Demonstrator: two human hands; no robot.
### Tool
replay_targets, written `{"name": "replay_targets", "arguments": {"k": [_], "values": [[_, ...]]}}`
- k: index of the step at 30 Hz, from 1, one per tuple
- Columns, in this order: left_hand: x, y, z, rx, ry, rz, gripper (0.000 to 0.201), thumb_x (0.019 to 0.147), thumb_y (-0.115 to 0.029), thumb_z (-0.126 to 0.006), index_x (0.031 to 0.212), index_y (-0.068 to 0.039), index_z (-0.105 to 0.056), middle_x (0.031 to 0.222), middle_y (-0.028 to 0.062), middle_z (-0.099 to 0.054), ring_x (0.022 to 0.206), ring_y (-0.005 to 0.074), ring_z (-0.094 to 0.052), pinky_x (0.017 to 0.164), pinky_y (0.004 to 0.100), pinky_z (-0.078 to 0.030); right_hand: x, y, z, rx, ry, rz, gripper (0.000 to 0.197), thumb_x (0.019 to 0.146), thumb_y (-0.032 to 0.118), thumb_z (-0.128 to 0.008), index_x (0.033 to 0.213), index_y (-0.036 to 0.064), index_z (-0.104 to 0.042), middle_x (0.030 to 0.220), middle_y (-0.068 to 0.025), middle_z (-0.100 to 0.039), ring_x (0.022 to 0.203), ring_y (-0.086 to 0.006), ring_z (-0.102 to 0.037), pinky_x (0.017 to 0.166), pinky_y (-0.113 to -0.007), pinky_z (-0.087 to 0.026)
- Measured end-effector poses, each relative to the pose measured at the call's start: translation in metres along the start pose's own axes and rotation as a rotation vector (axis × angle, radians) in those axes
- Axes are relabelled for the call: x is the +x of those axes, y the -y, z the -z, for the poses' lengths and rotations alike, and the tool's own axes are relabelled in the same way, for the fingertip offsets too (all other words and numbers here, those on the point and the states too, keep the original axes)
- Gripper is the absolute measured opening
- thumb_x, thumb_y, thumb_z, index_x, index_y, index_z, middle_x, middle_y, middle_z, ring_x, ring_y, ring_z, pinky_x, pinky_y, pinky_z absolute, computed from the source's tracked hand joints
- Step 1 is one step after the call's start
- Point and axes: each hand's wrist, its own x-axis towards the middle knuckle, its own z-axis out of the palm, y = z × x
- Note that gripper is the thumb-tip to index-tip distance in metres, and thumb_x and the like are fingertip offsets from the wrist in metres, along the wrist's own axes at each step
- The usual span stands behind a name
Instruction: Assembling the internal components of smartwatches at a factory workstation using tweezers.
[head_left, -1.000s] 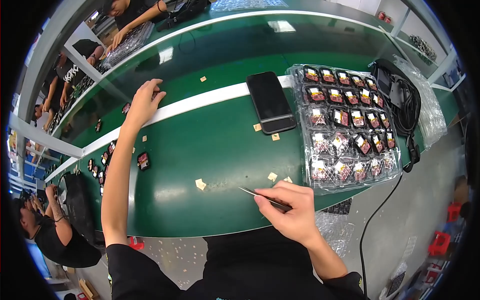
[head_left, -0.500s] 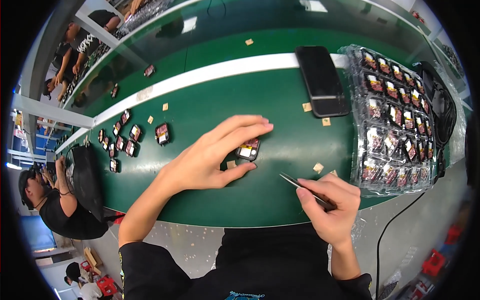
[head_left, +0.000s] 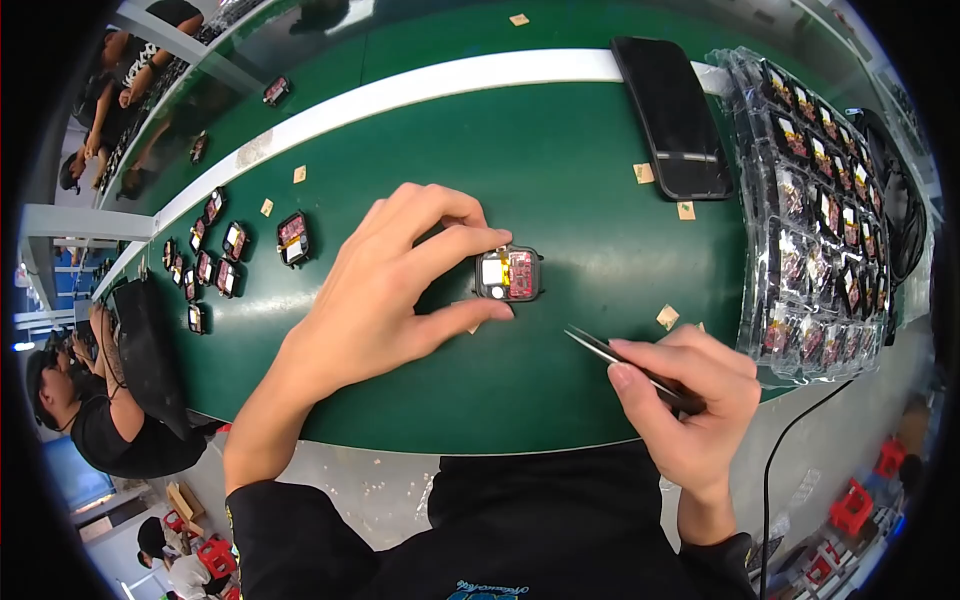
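Observation:
On the green table in front of me lies a small black watch case, its red circuit board and white-and-yellow part facing up. My left hand grips its left end, the index finger at the far edge and the thumb at the near edge. My right hand holds slim metal tweezers. Their tips point left toward the case and stay apart from it. A small tan paper square lies just beyond the tweezers. Under my left thumb another tan square is partly hidden.
Several similar cases are grouped at the left. A black phone lies across the white strip at the far right. Clear plastic trays filled with cases stand at the right, beside a black cable. A person sits at the left.
My left thumb and index finger have closed on the case's edges, and more of the case shows. The tweezers stay in my right hand. The whole view has shifted slightly.

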Motion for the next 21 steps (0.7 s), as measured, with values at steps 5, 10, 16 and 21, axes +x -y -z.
{"name": "replay_targets", "arguments": {"k": [5, 10, 16, 21], "values": [[0.002, -0.005, 0.002, -0.129, 0.079, 0.021, 0.050, 0.082, -0.020, -0.093, 0.127, -0.005, -0.078, 0.122, 0.0091, -0.070, 0.108, 0.0290, -0.063, 0.098, 0.0419, -0.048, 0.020, -0.001, -0.009, 0.043, -0.009, 0.074, 0.020, 0.081, -0.009, -0.085, 0.101, -0.0032, -0.084, 0.068, -0.0016, -0.062, 0.049, -0.0026, -0.045, 0.047, -0.023, -0.030], [0.001, -0.004, -0.003, -0.196, 0.164, -0.026, 0.057, 0.080, -0.033, -0.093, 0.128, -0.004, -0.080, 0.096, 0.0045, -0.072, 0.085, 0.0223, -0.062, 0.088, 0.0364, -0.038, 0.028, -0.013, -0.013, 0.023, 0.071, 0.071, 0.018, 0.081, -0.010, -0.082, 0.097, -0.0025, -0.084, 0.068, -0.0029, -0.064, 0.047, -0.0046, -0.046, 0.045, -0.024, -0.031], [0.002, -0.001, -0.003, -0.206, 0.170, -0.014, 0.063, 0.077, -0.045, -0.093, 0.124, -0.004, -0.083, 0.091, 0.0044, -0.072, 0.082, 0.0214, -0.061, 0.084, 0.0374, -0.036, 0.030, -0.008, -0.014, -0.059, 0.128, 0.039, 0.017, 0.082, -0.009, -0.082, 0.098, -0.0034, -0.085, 0.070, -0.0042, -0.068, 0.053, -0.0050, -0.050, 0.049, -0.023, -0.031], [0.003, 0.001, -0.005, -0.207, 0.169, -0.024, 0.065, 0.077, -0.048, -0.092, 0.124, -0.004, -0.083, 0.091, 0.0040, -0.072, 0.080, 0.0205, -0.060, 0.083, 0.0374, -0.037, 0.029, -0.008, -0.018, -0.080, 0.105, 0.037, 0.019, 0.081, -0.011, -0.082, 0.098, -0.0036, -0.085, 0.070, -0.0042, -0.068, 0.053, -0.0051, -0.051, 0.049, -0.023, -0.032]]}}
